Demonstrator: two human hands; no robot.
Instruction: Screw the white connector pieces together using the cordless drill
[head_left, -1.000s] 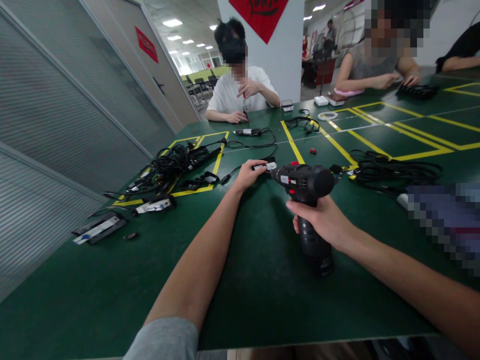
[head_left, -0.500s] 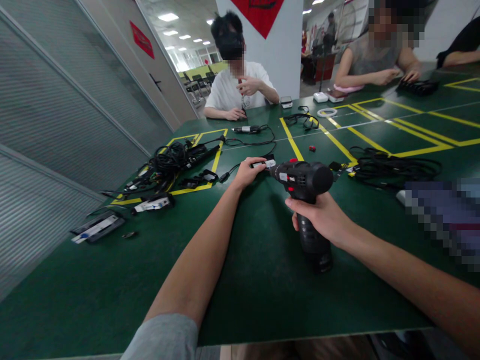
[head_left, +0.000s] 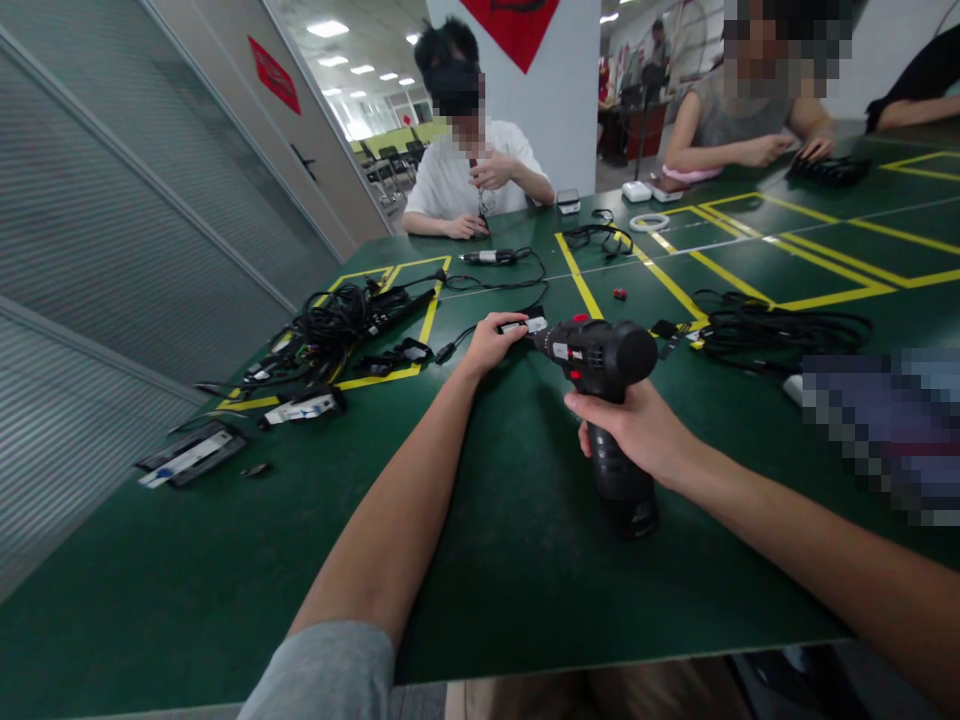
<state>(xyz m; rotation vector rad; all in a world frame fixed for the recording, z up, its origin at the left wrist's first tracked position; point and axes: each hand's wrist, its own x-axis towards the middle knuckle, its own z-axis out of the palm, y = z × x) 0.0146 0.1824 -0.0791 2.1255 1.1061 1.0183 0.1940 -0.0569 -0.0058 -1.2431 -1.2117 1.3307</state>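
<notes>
A black cordless drill with red trim (head_left: 604,375) is gripped by its handle in the right hand (head_left: 637,430), fingers wrapped tight around it, its base stood on the dark green table with yellow tape lines (head_left: 525,560). A small black and white-labelled part (head_left: 525,325), possibly a connector, is pinched at the drill's nose by the fingertips of the left hand (head_left: 491,343). A tangle of black cables (head_left: 341,320) lies well apart to the left

— What is worn on the left arm (head_left: 405,520)?
— A grey short sleeve (head_left: 326,672) is seen at its upper end; below it the arm is left bare.
— And the right arm (head_left: 810,560)?
— No sleeve is shown; both hands are ungloved.
</notes>
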